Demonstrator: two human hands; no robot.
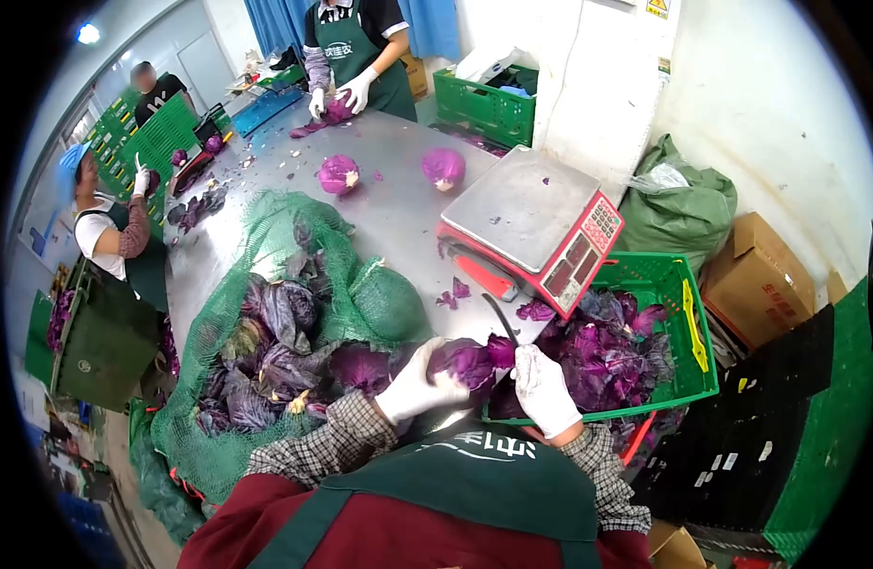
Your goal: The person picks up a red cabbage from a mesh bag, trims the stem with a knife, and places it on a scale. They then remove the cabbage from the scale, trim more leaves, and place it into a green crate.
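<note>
My left hand (422,387), in a white glove, is wrapped round a purple cabbage (461,364) just in front of my apron. My right hand (542,389), also gloved, is closed on a knife whose dark curved blade (503,320) points up and away, beside a loose leaf (500,351) at the cabbage's right side. To the left, a green mesh bag (194,417) lies open with several dark purple cabbages (283,313) in it. A green crate (700,379) full of purple leaves (602,356) stands at the right.
A red scale (522,209) stands on the metal table (389,223) beyond the crate. Two trimmed cabbages (443,168) lie further back. One co-worker (360,57) handles a cabbage across the table; another (114,223) stands at the left. Cardboard box (759,280) at right.
</note>
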